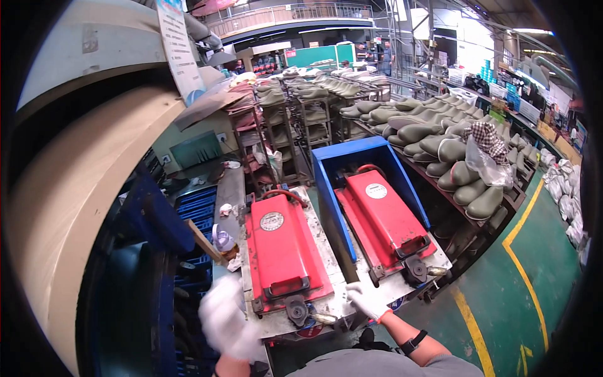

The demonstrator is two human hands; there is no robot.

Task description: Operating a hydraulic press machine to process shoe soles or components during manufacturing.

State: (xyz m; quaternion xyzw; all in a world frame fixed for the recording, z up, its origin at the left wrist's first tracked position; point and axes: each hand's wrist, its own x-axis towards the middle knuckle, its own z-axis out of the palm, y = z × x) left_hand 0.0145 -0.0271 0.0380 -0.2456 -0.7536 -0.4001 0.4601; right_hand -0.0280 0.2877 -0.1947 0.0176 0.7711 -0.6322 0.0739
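Note:
Two red machine covers sit side by side in front of me: a left cover (279, 248) and a right cover (383, 210) framed by a blue metal hood (352, 151). Each has a black handle and a dark round knob at its near end. My left hand (229, 317), in a white glove, is at the near left corner of the left machine, its fingers smeared by motion. In a white glove too, my right hand (369, 301) is by the near edge of the pale worktop (336, 286), between the two machines. Its fingers reach leftward, apparently open and holding nothing.
To the right, a long rack holds many olive-green boots (421, 132). Shelved carts (314, 119) stand behind the machines. A large beige machine housing (94, 207) curves along my left, near blue slatted racks (196, 210). The green floor (502, 295) bears yellow lines.

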